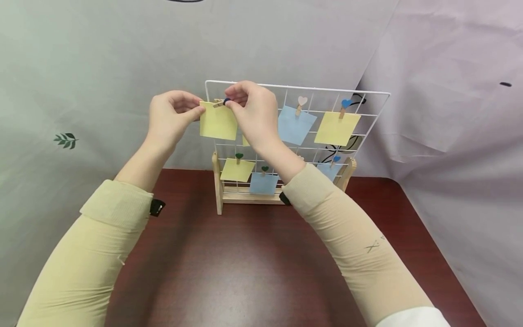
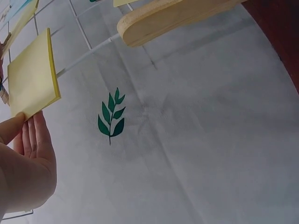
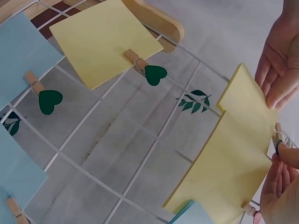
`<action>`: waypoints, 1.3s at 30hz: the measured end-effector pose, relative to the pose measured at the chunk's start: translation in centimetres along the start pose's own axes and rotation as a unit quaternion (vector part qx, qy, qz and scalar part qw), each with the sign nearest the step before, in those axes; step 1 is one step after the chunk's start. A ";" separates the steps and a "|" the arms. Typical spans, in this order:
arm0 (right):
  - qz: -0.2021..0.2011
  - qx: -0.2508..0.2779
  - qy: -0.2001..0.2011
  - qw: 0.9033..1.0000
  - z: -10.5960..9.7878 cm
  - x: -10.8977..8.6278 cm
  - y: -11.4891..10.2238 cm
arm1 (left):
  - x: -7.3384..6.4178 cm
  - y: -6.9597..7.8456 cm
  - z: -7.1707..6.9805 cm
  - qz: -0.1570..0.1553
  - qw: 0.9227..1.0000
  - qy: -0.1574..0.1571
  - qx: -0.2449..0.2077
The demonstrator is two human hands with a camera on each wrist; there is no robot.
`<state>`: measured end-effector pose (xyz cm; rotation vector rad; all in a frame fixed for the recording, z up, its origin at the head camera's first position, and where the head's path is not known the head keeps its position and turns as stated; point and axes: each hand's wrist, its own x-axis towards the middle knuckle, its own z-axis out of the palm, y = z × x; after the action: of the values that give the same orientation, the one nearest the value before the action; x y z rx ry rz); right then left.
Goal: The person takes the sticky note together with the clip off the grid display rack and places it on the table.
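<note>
My left hand pinches the upper left corner of a yellow sticky-note pad between thumb and fingers. The pad is at the top left of a white wire grid rack. By the pad's top edge, my right hand pinches a small wooden clothespin with a dark blue decoration. In the right wrist view that clothespin is beside the pad's edge; whether its jaws grip the paper I cannot tell. Another yellow pad overlaps the held one there, mostly hidden behind my right hand in the head view.
Blue note pads and yellow note pads hang from the grid on heart-topped clothespins. A wooden stand supports the grid on a dark red table. Pale cloth hangs behind.
</note>
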<state>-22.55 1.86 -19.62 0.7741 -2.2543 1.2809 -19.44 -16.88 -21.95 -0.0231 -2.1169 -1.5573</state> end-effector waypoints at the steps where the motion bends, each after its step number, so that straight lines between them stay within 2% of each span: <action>1: -0.005 0.002 0.003 1.000 0.0 0.0 0.0 | 0.0 0.0 0.0 0.001 1.000 0.000 -0.002; 5: -0.019 0.014 0.013 1.000 -0.1 -0.1 0.0 | -0.1 -0.1 0.0 0.002 1.000 -0.001 -0.004; 29: 0.003 0.085 0.003 0.996 -0.7 -0.3 0.4 | -0.4 -1.0 -0.6 -0.005 1.000 0.001 0.013; 39: 0.013 0.129 -0.002 0.992 -1.4 -0.7 0.6 | -0.6 -1.4 -1.2 -0.021 1.000 0.003 -0.005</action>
<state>-22.24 3.46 -19.78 0.8387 -2.1328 1.6057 -18.87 -18.30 -23.19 0.0232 -2.1192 -1.5897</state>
